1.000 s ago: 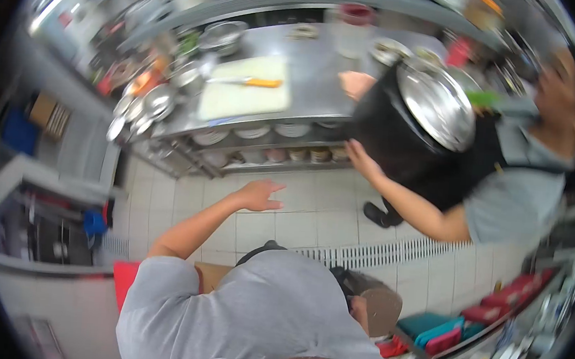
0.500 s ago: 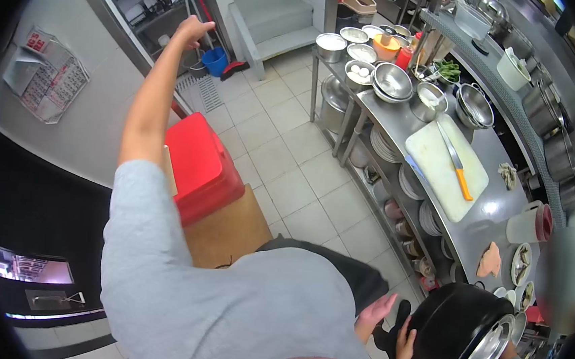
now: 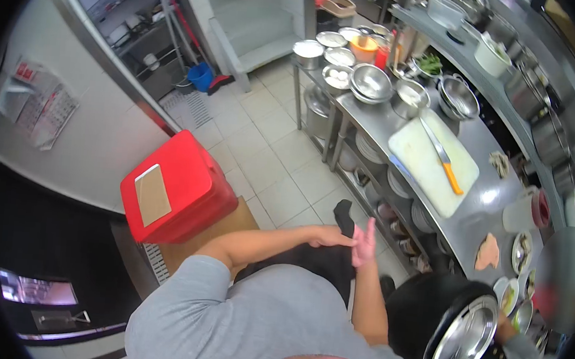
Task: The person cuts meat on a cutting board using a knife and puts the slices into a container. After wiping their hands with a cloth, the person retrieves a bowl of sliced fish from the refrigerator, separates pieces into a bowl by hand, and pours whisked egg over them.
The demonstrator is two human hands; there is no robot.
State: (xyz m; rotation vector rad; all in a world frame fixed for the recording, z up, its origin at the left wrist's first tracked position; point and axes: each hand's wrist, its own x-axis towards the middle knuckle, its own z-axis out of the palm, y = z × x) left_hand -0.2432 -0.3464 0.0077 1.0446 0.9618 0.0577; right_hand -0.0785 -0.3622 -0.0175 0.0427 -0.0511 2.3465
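My left hand reaches across in front of my body, its fingers stretched toward my right hand. Held upright with the fingers extended, my right hand shows its palm. The fingertips of the left hand meet the lower palm of the right, and no object shows in either. A black shoe is just beyond them on the tiled floor. To the right of my right forearm is a large black pot with a shiny metal lid, carried by another person whose hand is at its far side.
A red bin with cardboard on its lid stands at the left. On the right, a steel counter holds bowls, a white cutting board and an orange-handled knife. A blue bucket is near the doorway.
My left hand has come down from its raised, outstretched position at the upper left to meet my right hand. My right hand has moved up and forward. The black pot has tilted and shifted slightly left.
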